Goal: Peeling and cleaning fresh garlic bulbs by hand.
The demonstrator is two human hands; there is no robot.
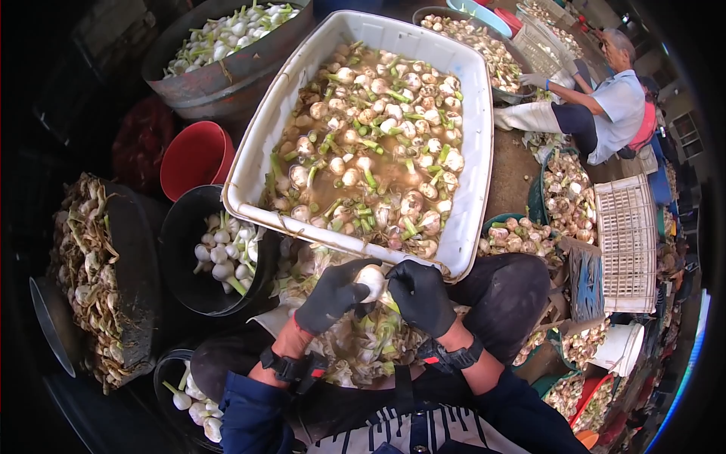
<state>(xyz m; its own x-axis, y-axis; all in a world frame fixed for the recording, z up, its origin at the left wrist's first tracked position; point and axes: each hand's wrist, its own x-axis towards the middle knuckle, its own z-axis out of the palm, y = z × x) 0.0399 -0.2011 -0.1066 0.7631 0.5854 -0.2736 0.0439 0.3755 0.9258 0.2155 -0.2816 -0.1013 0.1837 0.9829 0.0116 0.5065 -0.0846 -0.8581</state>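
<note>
In a dark glove, my left hand holds a white garlic bulb just beyond the near rim of a big white plastic tub. My right hand, gloved too, is at the bulb's right side with fingers curled; a strip of skin or stem shows below its fingertips, and whether they pinch it is hard to tell. Unpeeled garlic bulbs with cut green stems lie in the tub's brown water. Loose garlic skins are heaped between my legs.
Left are a black bucket of peeled garlic, a red bucket, a large round tub and a basin of unpeeled garlic. At right stand a white plastic crate and more garlic tubs. A gloved co-worker sits at upper right.
</note>
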